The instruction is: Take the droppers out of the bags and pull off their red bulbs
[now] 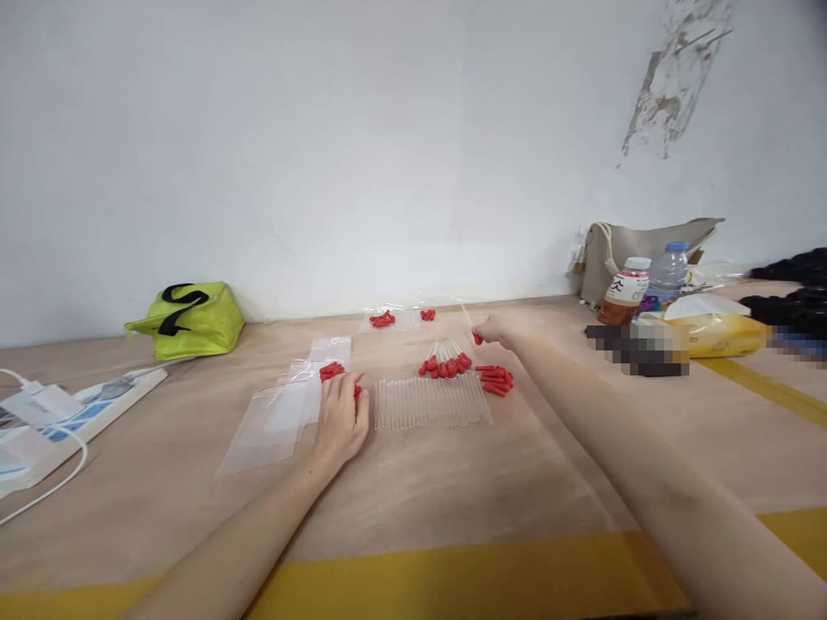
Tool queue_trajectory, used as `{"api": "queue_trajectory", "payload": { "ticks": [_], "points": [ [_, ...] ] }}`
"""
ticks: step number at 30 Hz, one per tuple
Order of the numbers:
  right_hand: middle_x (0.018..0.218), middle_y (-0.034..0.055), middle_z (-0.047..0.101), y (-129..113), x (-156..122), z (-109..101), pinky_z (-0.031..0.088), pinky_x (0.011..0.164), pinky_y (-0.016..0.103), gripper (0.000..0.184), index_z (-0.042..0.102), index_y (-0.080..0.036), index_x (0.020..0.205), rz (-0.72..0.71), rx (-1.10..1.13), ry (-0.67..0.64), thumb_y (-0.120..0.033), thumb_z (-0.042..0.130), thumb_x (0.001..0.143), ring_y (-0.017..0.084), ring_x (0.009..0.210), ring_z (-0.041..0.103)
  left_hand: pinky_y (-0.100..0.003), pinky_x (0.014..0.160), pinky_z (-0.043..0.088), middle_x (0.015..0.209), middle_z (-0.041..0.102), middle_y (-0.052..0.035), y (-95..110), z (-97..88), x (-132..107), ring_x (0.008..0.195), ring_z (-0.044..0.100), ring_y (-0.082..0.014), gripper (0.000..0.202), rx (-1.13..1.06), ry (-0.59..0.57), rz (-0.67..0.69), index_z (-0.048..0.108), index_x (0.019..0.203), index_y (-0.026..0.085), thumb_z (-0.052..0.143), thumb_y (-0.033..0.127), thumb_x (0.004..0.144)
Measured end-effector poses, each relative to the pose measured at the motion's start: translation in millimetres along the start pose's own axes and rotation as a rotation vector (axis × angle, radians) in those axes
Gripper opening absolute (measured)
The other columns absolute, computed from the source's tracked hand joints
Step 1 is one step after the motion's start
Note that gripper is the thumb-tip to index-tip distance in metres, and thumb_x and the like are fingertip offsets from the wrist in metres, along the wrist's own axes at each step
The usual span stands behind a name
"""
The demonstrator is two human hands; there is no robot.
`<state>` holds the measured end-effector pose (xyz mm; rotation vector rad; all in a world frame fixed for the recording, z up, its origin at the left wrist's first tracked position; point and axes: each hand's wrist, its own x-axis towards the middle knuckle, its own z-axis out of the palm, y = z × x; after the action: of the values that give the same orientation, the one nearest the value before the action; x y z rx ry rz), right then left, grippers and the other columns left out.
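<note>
My left hand [341, 415] rests palm down over a pile of red rubber bulbs [332, 370], fingers extended and thumb apart; some bulbs show beside its fingers. Farther off, my right hand [496, 331] is closed on the red bulb end of a dropper [477, 337], whose thin clear stem points up and away. Between the hands lies a long row of clear thin tubes [430, 403]. Behind them droppers with red bulbs [445, 366] fan out, bulbs toward me. Another pile of red bulbs [495, 380] sits at the row's right end.
Clear zip bags [264, 422] overlap left of my left hand. At the back lies a bagged set with red bulbs [382, 319]. A green pouch [197, 320] and a power strip [122, 413] are left; bottles [625, 291] and a yellow tissue pack [724, 336] stand right.
</note>
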<state>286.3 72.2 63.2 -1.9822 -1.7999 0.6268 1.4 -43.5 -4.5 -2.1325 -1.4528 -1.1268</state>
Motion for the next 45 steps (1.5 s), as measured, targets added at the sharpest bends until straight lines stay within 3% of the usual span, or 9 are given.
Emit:
{"api": "queue_trajectory", "payload": {
  "ticks": [4, 9, 12, 16, 21, 25, 38, 41, 45],
  "points": [
    [0.096, 0.0064, 0.061, 9, -47, 2, 0.040, 0.071, 0.024, 0.028, 0.054, -0.014, 0.102, -0.282, 0.054, 0.217, -0.028, 0.035, 0.088, 0.013, 0.084, 0.054, -0.039, 0.088, 0.035, 0.104, 0.051, -0.0094, 6, -0.6, 0, 0.100, 0.043, -0.0237, 0.028, 0.009, -0.026, 0.042, 0.047, 0.109, 0.016, 0.043, 0.023, 0.082],
    [0.085, 0.0055, 0.063, 38, -113, 51, 0.032, 0.079, 0.034, 0.020, 0.055, -0.018, 0.098, -1.012, -0.162, 0.523, -0.028, 0.049, 0.082, 0.017, 0.081, 0.051, -0.040, 0.091, 0.032, 0.114, 0.047, -0.0126, 29, -3.4, -3, 0.106, 0.041, -0.0241, 0.047, -0.052, -0.037, 0.177, 0.038, 0.122, 0.013, 0.049, 0.029, 0.079],
    [0.076, 0.0038, 0.063, 45, -130, 72, 0.031, 0.077, 0.034, 0.018, 0.055, -0.017, 0.098, -1.168, -0.206, 0.587, -0.026, 0.048, 0.084, 0.015, 0.074, 0.050, -0.041, 0.089, 0.030, 0.112, 0.052, -0.0103, 47, -3.7, -7, 0.103, 0.044, -0.0241, 0.046, -0.064, -0.074, 0.360, 0.044, 0.119, 0.017, 0.054, 0.034, 0.077],
    [0.071, 0.0019, 0.062, 43, -132, 77, 0.031, 0.073, 0.032, 0.016, 0.055, -0.015, 0.095, -1.212, -0.165, 0.630, -0.024, 0.049, 0.083, 0.014, 0.070, 0.048, -0.039, 0.085, 0.028, 0.088, 0.063, -0.0024, 61, 3.3, -11, 0.085, 0.051, -0.0174, 0.034, -0.049, -0.070, 0.518, 0.051, 0.114, 0.023, 0.053, 0.026, 0.080],
    [0.069, 0.0013, 0.062, 42, -131, 74, 0.029, 0.073, 0.031, 0.019, 0.058, -0.017, 0.093, -1.214, -0.176, 0.615, -0.030, 0.050, 0.083, 0.013, 0.071, 0.048, -0.036, 0.081, 0.028, 0.069, 0.063, 0.0022, 62, 11.0, -11, 0.070, 0.050, -0.0128, 0.018, -0.023, -0.030, 0.517, 0.060, 0.098, 0.024, 0.052, 0.020, 0.082],
    [0.069, -0.0003, 0.063, 47, -129, 77, 0.025, 0.078, 0.034, 0.017, 0.063, -0.023, 0.084, -1.183, -0.187, 0.625, -0.036, 0.053, 0.081, 0.014, 0.073, 0.047, -0.036, 0.082, 0.028, 0.066, 0.062, 0.0024, 63, 9.4, -11, 0.069, 0.049, -0.0124, 0.010, -0.017, -0.041, 0.505, 0.062, 0.084, 0.021, 0.052, 0.020, 0.081],
    [0.056, -0.0017, 0.055, 55, -134, 73, 0.025, 0.083, 0.037, 0.020, 0.063, -0.021, 0.068, -1.190, -0.248, 0.591, -0.033, 0.052, 0.081, 0.013, 0.066, 0.045, -0.038, 0.080, 0.029, 0.062, 0.063, 0.0029, 63, -1.8, -11, 0.065, 0.051, -0.0131, 0.018, -0.018, -0.092, 0.541, 0.062, 0.078, 0.023, 0.047, 0.014, 0.080],
    [0.057, -0.0007, 0.056, 66, -129, 61, 0.027, 0.082, 0.036, 0.022, 0.062, -0.020, 0.063, -1.093, -0.184, 0.648, -0.030, 0.052, 0.081, 0.013, 0.067, 0.047, -0.037, 0.077, 0.032, 0.066, 0.064, 0.0013, 46, -10.2, -10, 0.065, 0.053, -0.0137, 0.020, -0.012, -0.067, 0.474, 0.062, 0.077, 0.022, 0.045, 0.013, 0.080],
    [0.071, 0.0025, 0.061, 82, -108, 37, 0.037, 0.071, 0.031, 0.018, 0.066, -0.021, 0.078, -0.807, 0.189, 0.726, -0.032, 0.051, 0.081, 0.013, 0.068, 0.053, -0.030, 0.069, 0.040, 0.074, 0.062, -0.0029, 18, -16.5, -2, 0.069, 0.054, -0.0144, 0.018, -0.075, 0.003, 0.251, 0.061, 0.088, 0.019, 0.044, 0.019, 0.083]
  ]
}}
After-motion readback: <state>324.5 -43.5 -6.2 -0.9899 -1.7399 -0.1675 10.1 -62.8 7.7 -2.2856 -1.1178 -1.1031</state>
